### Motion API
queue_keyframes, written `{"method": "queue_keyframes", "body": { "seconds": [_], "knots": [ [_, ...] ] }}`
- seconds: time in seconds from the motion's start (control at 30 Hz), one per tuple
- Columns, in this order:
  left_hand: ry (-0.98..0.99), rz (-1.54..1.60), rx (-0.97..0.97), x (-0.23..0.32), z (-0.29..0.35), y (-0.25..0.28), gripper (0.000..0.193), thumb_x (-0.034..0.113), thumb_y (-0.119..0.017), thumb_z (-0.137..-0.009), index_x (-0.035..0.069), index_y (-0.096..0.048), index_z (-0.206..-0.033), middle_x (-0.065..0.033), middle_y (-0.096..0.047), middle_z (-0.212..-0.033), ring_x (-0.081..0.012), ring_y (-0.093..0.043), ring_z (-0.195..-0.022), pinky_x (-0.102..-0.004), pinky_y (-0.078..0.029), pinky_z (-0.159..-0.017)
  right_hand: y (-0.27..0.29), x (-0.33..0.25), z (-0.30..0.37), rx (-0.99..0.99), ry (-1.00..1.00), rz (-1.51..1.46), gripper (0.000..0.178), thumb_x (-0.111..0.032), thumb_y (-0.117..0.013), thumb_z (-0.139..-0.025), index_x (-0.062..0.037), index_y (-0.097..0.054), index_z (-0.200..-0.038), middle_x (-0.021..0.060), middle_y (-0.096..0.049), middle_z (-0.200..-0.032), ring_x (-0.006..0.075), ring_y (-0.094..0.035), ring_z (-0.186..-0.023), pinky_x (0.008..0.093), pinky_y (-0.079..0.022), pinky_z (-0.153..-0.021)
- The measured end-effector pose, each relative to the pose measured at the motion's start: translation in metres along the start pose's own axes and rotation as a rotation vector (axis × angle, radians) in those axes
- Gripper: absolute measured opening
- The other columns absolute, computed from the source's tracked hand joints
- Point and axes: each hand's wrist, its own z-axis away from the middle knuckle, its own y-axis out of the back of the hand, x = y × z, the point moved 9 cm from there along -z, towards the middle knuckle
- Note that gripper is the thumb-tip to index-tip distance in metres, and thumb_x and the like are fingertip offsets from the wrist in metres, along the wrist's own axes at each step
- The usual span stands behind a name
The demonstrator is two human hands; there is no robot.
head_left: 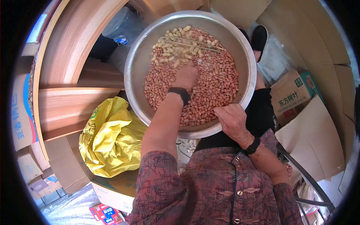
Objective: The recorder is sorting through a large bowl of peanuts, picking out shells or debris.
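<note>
A large round metal basin (243, 56) rests at my lap. Shelled peanuts (210, 84) with reddish skins fill most of its bottom, while unshelled peanuts (170, 50) lie heaped at the far left. Thin pale sticks (191, 42) lie across the far part of the heap. My left hand (186, 77) reaches down into the peanuts near the middle, beside the unshelled ones. Its fingers are blurred and partly hidden. At the basin's near right, my right hand (231, 120) is closed over the rim, fingers curled inward. Dark bands circle both wrists.
A crumpled yellow plastic bag (110, 138) lies left of the basin, above an open cardboard box (112, 195). Wooden shelving (62, 105) stands at the left. Cardboard boxes (290, 95) and a large cardboard sheet (315, 138) are at the right. A dark shoe (258, 39) shows beyond the basin.
</note>
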Motion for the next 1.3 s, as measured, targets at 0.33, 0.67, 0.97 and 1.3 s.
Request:
{"method": "queue_keyframes", "body": {
  "seconds": [0.33, 0.67, 0.97, 1.3],
  "knots": [
    [0.461, 0.084, 0.312, -0.082, 0.034, 0.079, 0.020, 0.010, -0.052, -0.077, 0.003, -0.057, -0.095, -0.0217, -0.058, -0.087, -0.0341, -0.057, -0.086, -0.0415, -0.046, -0.072, -0.003, 0.008, 0.007, -0.065, -0.022, -0.025, 0.019, -0.003, -0.063, -0.065, -0.0044, -0.060, -0.084, 0.0042, -0.052, -0.063, 0.0224, -0.049, -0.057, 0.0333, -0.036, -0.053],
    [-0.171, 0.501, 0.161, 0.047, -0.054, -0.002, 0.029, 0.021, -0.053, -0.076, 0.005, -0.055, -0.100, -0.0166, -0.057, -0.095, -0.0308, -0.055, -0.091, -0.0385, -0.044, -0.078, -0.001, 0.005, 0.008, -0.031, 0.026, -0.064, 0.022, -0.001, -0.062, -0.063, -0.0047, -0.061, -0.085, 0.0030, -0.050, -0.061, 0.0200, -0.048, -0.054, 0.0318, -0.035, -0.050],
    [-0.184, 0.479, -0.064, 0.089, -0.054, -0.045, 0.041, 0.037, -0.057, -0.072, 0.012, -0.056, -0.105, -0.0146, -0.050, -0.108, -0.0330, -0.046, -0.102, -0.0418, -0.037, -0.088, 0.000, 0.003, 0.002, -0.052, 0.027, 0.008, 0.022, -0.005, -0.054, -0.061, -0.0057, -0.059, -0.083, 0.0022, -0.043, -0.061, 0.0189, -0.046, -0.058, 0.0305, -0.035, -0.051],
    [-0.361, 0.128, -0.176, 0.071, 0.072, 0.036, 0.017, 0.022, -0.060, -0.072, 0.013, -0.064, -0.085, -0.0041, -0.059, -0.098, -0.0239, -0.052, -0.093, -0.0367, -0.038, -0.082, 0.000, -0.001, 0.006, -0.073, 0.057, -0.028, 0.017, -0.004, -0.057, -0.064, -0.0057, -0.059, -0.081, 0.0028, -0.048, -0.062, 0.0196, -0.047, -0.055, 0.0318, -0.036, -0.051]
  ]
}}
